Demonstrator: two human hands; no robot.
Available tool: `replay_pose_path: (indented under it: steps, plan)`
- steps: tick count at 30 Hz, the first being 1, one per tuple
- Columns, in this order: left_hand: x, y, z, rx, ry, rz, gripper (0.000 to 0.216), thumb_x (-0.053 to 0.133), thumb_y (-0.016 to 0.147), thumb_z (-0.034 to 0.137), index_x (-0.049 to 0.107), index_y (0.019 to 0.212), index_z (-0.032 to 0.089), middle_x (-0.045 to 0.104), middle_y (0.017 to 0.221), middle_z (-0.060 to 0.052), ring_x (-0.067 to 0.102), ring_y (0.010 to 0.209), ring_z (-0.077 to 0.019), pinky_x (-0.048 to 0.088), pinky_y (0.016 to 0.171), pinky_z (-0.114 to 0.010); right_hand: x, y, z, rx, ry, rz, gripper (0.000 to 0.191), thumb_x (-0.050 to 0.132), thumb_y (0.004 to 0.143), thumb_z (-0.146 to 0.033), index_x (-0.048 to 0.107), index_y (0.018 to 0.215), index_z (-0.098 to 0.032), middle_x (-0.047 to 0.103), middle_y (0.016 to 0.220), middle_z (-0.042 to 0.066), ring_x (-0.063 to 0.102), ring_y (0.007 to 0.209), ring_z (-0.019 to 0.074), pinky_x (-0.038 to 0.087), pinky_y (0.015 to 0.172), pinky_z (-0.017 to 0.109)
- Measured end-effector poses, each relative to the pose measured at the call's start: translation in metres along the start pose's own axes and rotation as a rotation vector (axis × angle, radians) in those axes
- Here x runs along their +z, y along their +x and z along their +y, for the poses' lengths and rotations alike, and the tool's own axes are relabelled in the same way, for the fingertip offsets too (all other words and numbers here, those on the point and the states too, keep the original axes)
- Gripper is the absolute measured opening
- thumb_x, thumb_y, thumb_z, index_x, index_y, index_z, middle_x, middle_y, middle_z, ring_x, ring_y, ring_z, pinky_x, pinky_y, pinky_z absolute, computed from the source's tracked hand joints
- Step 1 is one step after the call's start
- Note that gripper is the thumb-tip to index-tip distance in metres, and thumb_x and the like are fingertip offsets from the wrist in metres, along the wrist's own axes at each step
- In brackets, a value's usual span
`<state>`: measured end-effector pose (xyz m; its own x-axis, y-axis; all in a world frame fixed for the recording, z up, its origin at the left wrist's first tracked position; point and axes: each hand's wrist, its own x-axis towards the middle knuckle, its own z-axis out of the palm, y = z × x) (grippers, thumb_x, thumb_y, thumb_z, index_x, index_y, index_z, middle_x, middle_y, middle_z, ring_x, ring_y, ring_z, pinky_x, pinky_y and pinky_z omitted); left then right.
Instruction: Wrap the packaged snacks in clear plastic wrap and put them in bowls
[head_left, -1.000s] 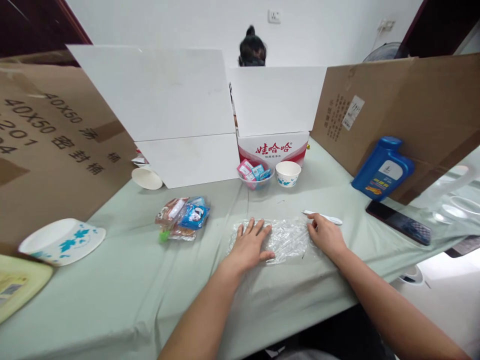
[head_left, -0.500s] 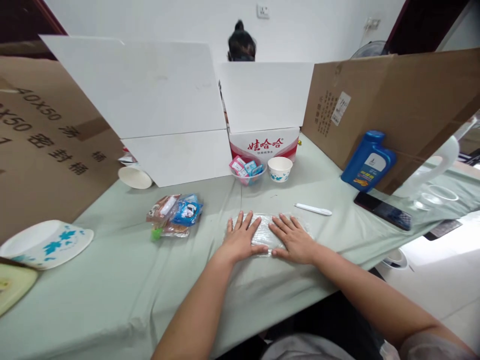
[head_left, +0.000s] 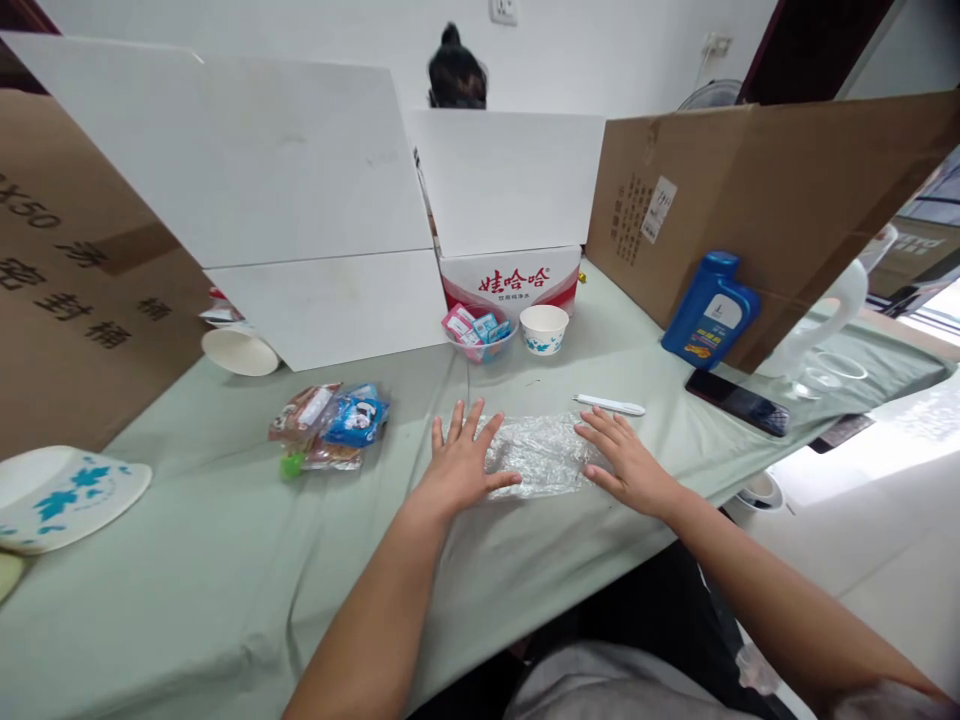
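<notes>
A crinkled sheet of clear plastic wrap lies flat on the pale green tablecloth. My left hand rests palm down on its left end with the fingers spread. My right hand lies flat on its right end, fingers stretched out. Neither hand grips anything. A white pen-like tool lies just beyond my right hand.
Snack packets lie left of the wrap. A small bowl of sachets and a paper bowl stand before a red-and-white carton. A blue bottle and a phone are on the right. Cardboard and white boards wall the table; a person's head shows behind them.
My hands, side by side on the middle of the wrap half a second ago, have slid apart to its two ends. The view has shifted left.
</notes>
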<state>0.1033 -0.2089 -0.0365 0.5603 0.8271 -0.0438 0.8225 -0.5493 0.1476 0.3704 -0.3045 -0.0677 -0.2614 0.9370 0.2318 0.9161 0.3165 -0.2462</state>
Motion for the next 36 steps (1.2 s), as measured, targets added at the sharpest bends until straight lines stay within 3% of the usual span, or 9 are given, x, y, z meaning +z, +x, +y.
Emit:
replay_pose_path:
  steps: [2,5,10,17,21,23,27,31,36]
  plan:
    - [-0.009,-0.008,0.003,0.082,-0.027,0.036,0.077,0.072,0.07,0.058,0.05,0.135,0.022,0.032,0.153,-0.013,0.022,0.143,-0.036,0.02,0.115,-0.051,-0.001,-0.016,-0.005,-0.1,0.036,-0.003,0.064,0.052,0.09,-0.053,0.043,0.143,-0.018,0.039,0.15,0.014,0.025,0.144,0.0281,0.025,0.115,0.052]
    - [-0.016,-0.018,0.006,0.143,-0.06,-0.115,0.053,0.083,0.059,0.046,0.064,0.102,0.021,0.057,0.121,-0.01,0.047,0.119,-0.0314,0.043,0.097,-0.04,0.003,-0.038,-0.006,-0.186,0.052,-0.037,0.057,0.06,0.087,-0.045,0.05,0.137,-0.019,0.051,0.141,0.014,0.041,0.136,0.0277,0.035,0.111,0.05]
    - [-0.02,-0.022,0.005,0.114,-0.039,-0.218,0.033,0.083,0.057,0.031,0.062,0.079,0.021,0.058,0.104,-0.006,0.051,0.106,-0.0284,0.046,0.082,-0.035,0.005,-0.06,0.002,-0.158,0.123,0.181,0.026,0.045,0.095,-0.018,0.066,0.109,-0.024,0.071,0.111,0.006,0.061,0.114,0.0199,0.05,0.096,0.041]
    - [-0.021,-0.02,0.001,0.114,-0.077,-0.21,0.04,0.082,0.057,0.031,0.062,0.089,0.021,0.057,0.106,-0.006,0.051,0.106,-0.0272,0.046,0.085,-0.034,-0.002,-0.052,0.007,0.103,0.216,0.365,0.02,0.041,0.096,-0.026,0.061,0.096,-0.022,0.07,0.093,0.006,0.066,0.091,0.0198,0.053,0.084,0.037]
    - [-0.021,-0.021,-0.001,0.174,-0.128,-0.177,0.009,0.065,0.067,0.013,0.061,0.071,0.02,0.06,0.1,-0.006,0.053,0.102,-0.024,0.046,0.086,-0.032,-0.001,-0.035,0.011,0.208,0.293,0.444,0.019,0.041,0.096,-0.032,0.057,0.095,-0.022,0.069,0.088,0.006,0.067,0.085,0.0202,0.053,0.079,0.035]
    - [-0.023,-0.021,-0.008,0.212,-0.21,-0.159,0.014,0.054,0.069,0.007,0.06,0.069,0.02,0.062,0.097,-0.005,0.056,0.098,-0.021,0.045,0.086,-0.03,-0.002,-0.025,0.014,0.26,0.355,0.468,0.018,0.041,0.095,-0.033,0.055,0.096,-0.022,0.069,0.083,0.004,0.068,0.08,0.0194,0.053,0.076,0.033]
    - [-0.027,-0.02,-0.029,0.15,-0.453,-0.174,0.009,0.049,0.074,0.015,0.056,0.076,0.02,0.062,0.08,0.0,0.058,0.076,-0.0162,0.045,0.07,-0.026,0.0,-0.002,0.022,0.396,0.399,0.438,0.019,0.039,0.094,-0.032,0.054,0.1,-0.022,0.064,0.062,-0.002,0.064,0.059,0.0169,0.051,0.066,0.03]
    - [-0.019,-0.008,-0.043,-0.016,-0.575,-0.097,0.009,0.045,0.082,0.023,0.053,0.084,0.021,0.062,0.068,0.003,0.059,0.065,-0.0149,0.042,0.062,-0.024,0.015,0.019,0.027,0.42,0.173,0.433,0.021,0.04,0.089,-0.025,0.058,0.099,-0.021,0.069,0.081,0.005,0.066,0.071,0.0211,0.051,0.069,0.034]
    - [-0.006,0.008,-0.034,-0.201,-0.195,-0.026,0.012,0.049,0.087,0.025,0.059,0.092,0.022,0.068,0.078,-0.001,0.063,0.074,-0.0178,0.04,0.063,-0.025,0.034,0.026,0.025,0.436,-0.148,0.353,0.027,0.038,0.091,-0.018,0.062,0.102,-0.019,0.069,0.102,0.008,0.064,0.075,0.0202,0.046,0.06,0.03]
